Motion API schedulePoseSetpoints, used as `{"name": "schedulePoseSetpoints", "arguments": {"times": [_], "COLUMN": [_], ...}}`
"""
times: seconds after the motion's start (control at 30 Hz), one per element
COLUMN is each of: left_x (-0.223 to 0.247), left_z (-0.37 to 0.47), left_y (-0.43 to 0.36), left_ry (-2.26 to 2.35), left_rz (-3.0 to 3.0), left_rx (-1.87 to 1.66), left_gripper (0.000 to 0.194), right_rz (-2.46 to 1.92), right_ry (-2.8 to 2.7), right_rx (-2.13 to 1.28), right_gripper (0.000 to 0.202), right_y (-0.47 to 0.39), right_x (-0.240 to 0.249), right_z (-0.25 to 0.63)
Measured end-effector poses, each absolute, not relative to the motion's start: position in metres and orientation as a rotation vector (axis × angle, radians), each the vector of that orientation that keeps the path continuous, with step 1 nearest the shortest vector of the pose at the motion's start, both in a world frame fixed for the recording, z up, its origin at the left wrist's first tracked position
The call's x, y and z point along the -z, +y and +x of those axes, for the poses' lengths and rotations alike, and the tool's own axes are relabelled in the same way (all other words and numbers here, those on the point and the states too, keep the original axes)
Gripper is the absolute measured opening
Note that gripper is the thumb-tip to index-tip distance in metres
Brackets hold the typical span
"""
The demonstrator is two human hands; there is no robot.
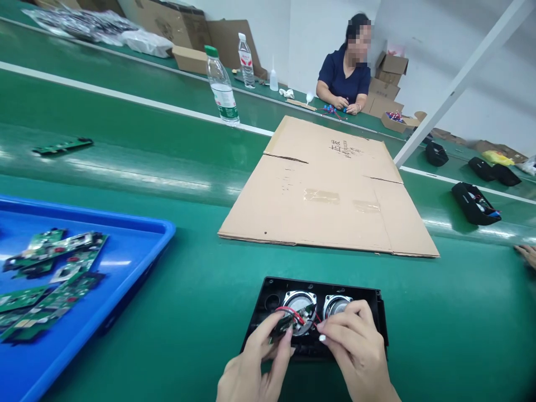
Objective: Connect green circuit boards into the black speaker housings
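The left hand (262, 357) grips a circuit board (281, 329), the right hand (358, 338) pinches a red wire (318, 317) (apparently), speakers (335, 305) fitted in the black housing (382, 321), board not yet seated.

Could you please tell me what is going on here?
A person's left hand holds a small circuit board over an open black case with two round speakers, while the right hand pinches a thin red wire. More boards lie in the blue tray to the left, and flat cardboard lies beyond the case.
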State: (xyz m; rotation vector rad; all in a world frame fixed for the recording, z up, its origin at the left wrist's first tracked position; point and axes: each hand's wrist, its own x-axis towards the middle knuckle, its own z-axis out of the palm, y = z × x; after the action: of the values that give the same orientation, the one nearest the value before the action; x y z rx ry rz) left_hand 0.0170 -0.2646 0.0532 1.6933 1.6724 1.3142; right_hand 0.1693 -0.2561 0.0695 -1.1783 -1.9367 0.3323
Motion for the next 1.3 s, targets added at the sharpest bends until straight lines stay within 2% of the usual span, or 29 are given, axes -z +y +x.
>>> {"name": "schedulePoseSetpoints", "arguments": {"times": [0.53, 0.97, 1.3], "left_x": [-0.063, -0.056, -0.059], "left_z": [0.013, 0.01, 0.009], "left_y": [-0.258, -0.26, -0.261], "left_ry": [1.616, 1.537, 1.657], "left_rz": [1.987, 1.986, 1.987], "left_rx": [-1.153, -1.156, -1.145], "left_gripper": [0.022, 0.022, 0.027], "right_rz": [-1.2, -1.226, -1.145], "right_ry": [-2.133, -2.268, -2.065], "right_rx": [0.183, 0.204, -0.041], "right_gripper": [0.012, 0.027, 0.013], "right_y": [-0.255, -0.256, -0.258], "right_x": [-0.057, -0.06, -0.062], "right_z": [0.157, 0.16, 0.16]}}
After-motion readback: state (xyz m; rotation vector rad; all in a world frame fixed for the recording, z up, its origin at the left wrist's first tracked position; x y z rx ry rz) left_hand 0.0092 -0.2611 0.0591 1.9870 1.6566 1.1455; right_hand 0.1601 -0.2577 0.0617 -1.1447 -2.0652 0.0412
